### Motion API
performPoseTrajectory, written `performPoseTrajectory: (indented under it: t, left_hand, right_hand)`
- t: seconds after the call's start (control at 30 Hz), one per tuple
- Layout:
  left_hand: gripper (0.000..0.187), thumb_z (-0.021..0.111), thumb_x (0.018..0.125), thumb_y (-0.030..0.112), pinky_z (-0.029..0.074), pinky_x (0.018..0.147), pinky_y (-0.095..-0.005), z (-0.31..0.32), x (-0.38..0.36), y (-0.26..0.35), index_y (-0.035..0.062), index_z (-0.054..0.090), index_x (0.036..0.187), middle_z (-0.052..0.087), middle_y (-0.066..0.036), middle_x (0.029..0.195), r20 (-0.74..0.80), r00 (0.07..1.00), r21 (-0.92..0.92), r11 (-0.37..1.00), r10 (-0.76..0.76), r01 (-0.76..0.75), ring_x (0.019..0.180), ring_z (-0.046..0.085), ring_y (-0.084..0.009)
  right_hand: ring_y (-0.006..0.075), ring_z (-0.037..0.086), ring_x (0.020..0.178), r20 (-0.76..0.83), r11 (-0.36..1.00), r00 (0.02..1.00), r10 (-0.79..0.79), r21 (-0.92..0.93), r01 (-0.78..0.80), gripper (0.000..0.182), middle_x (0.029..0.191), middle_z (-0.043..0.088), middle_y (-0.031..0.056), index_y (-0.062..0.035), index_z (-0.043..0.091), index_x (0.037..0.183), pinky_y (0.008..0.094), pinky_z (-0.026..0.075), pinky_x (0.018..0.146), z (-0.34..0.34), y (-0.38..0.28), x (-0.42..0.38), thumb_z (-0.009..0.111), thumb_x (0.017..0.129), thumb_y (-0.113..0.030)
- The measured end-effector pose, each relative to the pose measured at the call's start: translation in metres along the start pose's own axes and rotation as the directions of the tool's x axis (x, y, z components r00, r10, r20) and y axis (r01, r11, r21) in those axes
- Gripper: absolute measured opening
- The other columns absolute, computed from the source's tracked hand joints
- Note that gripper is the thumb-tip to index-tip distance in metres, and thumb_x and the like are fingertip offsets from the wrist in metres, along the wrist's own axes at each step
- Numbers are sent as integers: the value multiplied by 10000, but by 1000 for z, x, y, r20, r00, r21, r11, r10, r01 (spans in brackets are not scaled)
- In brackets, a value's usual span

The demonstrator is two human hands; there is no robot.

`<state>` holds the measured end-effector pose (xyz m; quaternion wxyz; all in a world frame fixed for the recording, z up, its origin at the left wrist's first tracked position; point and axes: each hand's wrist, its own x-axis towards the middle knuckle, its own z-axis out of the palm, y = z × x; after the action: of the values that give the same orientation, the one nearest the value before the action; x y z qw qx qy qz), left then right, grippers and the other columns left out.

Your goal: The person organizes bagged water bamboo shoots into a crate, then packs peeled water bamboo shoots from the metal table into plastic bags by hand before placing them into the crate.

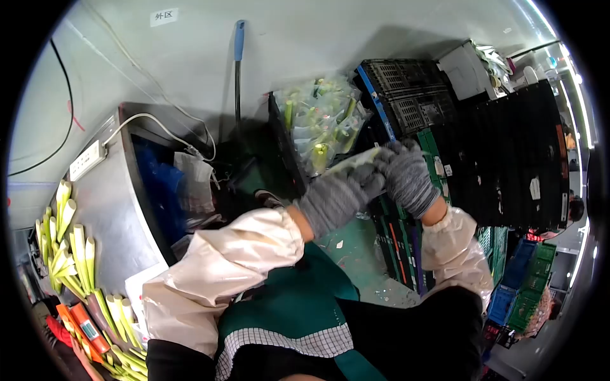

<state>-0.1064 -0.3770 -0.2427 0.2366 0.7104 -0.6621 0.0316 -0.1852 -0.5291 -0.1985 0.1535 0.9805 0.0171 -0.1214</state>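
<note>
My left hand (337, 198) and my right hand (406, 176), both in grey knit gloves, meet in front of me with fingers closed. Between them is a clear plastic bag (354, 161) with something pale green in it, partly hidden by the gloves. Just beyond, a black crate (289, 149) holds several clear bags of green stalks (321, 117). On the metal table (117, 213) at the left lie loose pale green vegetable stalks (82, 254), apart from my hands.
Stacked black crates (502, 159) stand on the right, with blue and green crates (527, 279) beyond. A blue-handled pole (239, 70) leans on the wall. A power strip (88, 160) lies on the table's edge. Another person's red sleeve (58, 330) shows lower left, near an orange device (89, 327).
</note>
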Motion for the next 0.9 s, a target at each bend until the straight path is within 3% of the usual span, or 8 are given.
performPoseTrajectory:
  t: [0.03, 0.17, 0.37, 0.53, 0.6, 0.73, 0.83, 0.9]
  left_hand:
    - [377, 468, 772, 158, 498, 527, -330, 14, -8, 5, 101, 463, 1145, 492, -139, 1102, -63, 998, -27, 1000, 7, -8, 783, 584, -264]
    - [498, 512, 774, 221, 444, 805, -373, 58, -85, -43, 99, 349, 1230, 370, -178, 1228, 601, 776, -275, 862, -192, 427, 1024, 487, -331]
    - [382, 560, 750, 221, 415, 791, -405, 82, -157, -89, 61, 468, 1084, 485, -181, 1073, 750, 394, -113, 483, -532, 868, 956, 492, -357]
    - [450, 557, 744, 213, 401, 818, -410, 108, -228, -112, 48, 434, 1144, 498, -202, 1086, 727, 309, -20, 430, -614, 903, 976, 486, -360]
    - [430, 576, 731, 215, 406, 805, -414, 117, -246, -116, 44, 466, 1110, 511, -217, 1064, 597, 402, -91, 440, -694, 893, 954, 498, -363]
    - [374, 577, 731, 201, 426, 749, -418, 118, -236, -130, 35, 499, 1056, 545, -229, 958, 658, 347, -63, 410, -669, 910, 864, 531, -378]
    - [372, 565, 743, 218, 426, 761, -412, 116, -224, -135, 40, 495, 1062, 544, -231, 959, 623, 398, -137, 406, -674, 903, 877, 527, -376]
    - [378, 557, 750, 231, 422, 775, -411, 112, -215, -137, 42, 491, 1071, 539, -228, 982, 638, 379, -112, 406, -671, 907, 897, 521, -376]
  right_hand:
    - [204, 446, 1045, 61, 998, 998, 26, 62, -30, 247, 1012, 535, 16, -171, 584, 941, 421, 317, 886, 26, 7, -4, 520, 704, -199]
    - [184, 442, 1073, 159, 986, 981, 109, 104, -127, 222, 1025, 537, 3, -193, 596, 915, 427, 286, 922, 152, 14, 25, 497, 718, -178]
    - [179, 470, 1020, 297, 995, 951, 85, 18, -95, 208, 973, 558, -25, -233, 605, 873, 393, 282, 935, 273, 49, 60, 468, 728, -171]
    - [214, 453, 1061, 417, 998, 907, 55, -55, -35, 225, 1003, 556, 15, -172, 597, 931, 471, 297, 909, 352, 70, 99, 457, 755, -167]
    - [252, 393, 1161, 517, 994, 850, 101, -79, -70, 267, 1105, 534, 56, -97, 595, 997, 530, 275, 907, 359, 75, 118, 432, 799, -170]
    - [215, 465, 996, 380, 970, 900, 211, -194, -145, 253, 1014, 562, 45, -106, 612, 950, 418, 348, 796, 376, 82, 163, 468, 757, -184]
    - [206, 477, 958, 309, 908, 861, 403, -249, -336, 217, 942, 573, 42, -128, 626, 901, 414, 348, 786, 406, 75, 191, 476, 749, -165]
    - [222, 479, 984, 381, 701, 619, 687, -121, -703, 245, 987, 556, 67, -132, 603, 961, 425, 344, 825, 414, 74, 210, 435, 784, -154]
